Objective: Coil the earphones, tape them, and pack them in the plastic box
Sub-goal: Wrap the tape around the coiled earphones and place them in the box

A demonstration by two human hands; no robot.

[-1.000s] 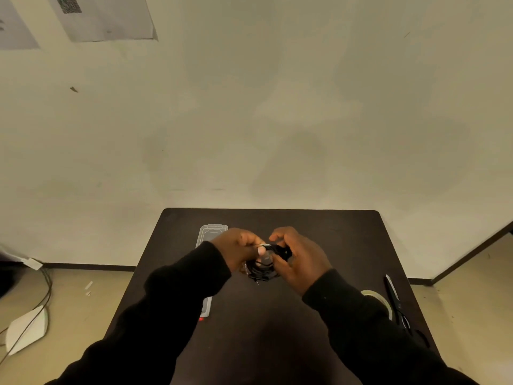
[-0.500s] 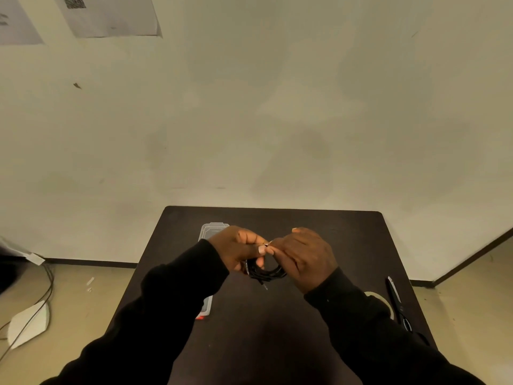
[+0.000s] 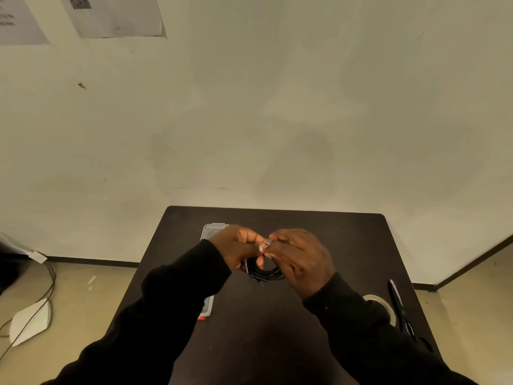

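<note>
Near: both sleeves reach forward over the table (image 3: 277,329). Tape roll (image 3: 380,304) and scissors (image 3: 399,307) lie at the right edge, untouched. Middle: left hand (image 3: 238,250) and right hand (image 3: 302,259) meet, fingertips pinched together on the coil (image 3: 265,272), held just above the table. A small pale bit sits between the fingertips, maybe tape; can't tell. Coil looks light, limp and springy, likely to unwind if loosened; best pinched across all the loops. Far: box (image 3: 212,230), partly hidden by the left hand.
</note>
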